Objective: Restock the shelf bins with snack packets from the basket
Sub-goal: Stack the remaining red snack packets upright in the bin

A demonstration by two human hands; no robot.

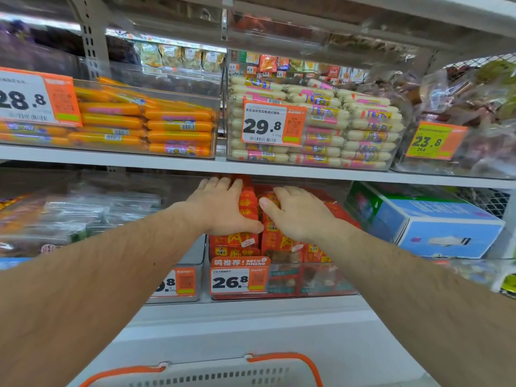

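Observation:
Red snack packets (247,208) fill a clear shelf bin (307,280) on the lower shelf, behind a 26.8 price tag (238,277). My left hand (220,205) lies flat on the left stack of packets, fingers straight and reaching toward the back. My right hand (298,213) presses on the right stack, fingers spread and relaxed, thumb pointing left. Both hands sit inside the bin under the upper shelf board. The basket (212,372), white with orange handles, shows only its rim at the bottom edge; its contents are hidden.
The upper shelf (111,159) carries bins of orange sausages (145,124), white sausages (321,127) and bagged snacks (460,121). Left of the red bin stands a bin of clear-wrapped packets (97,213). A blue carton (430,222) lies to the right.

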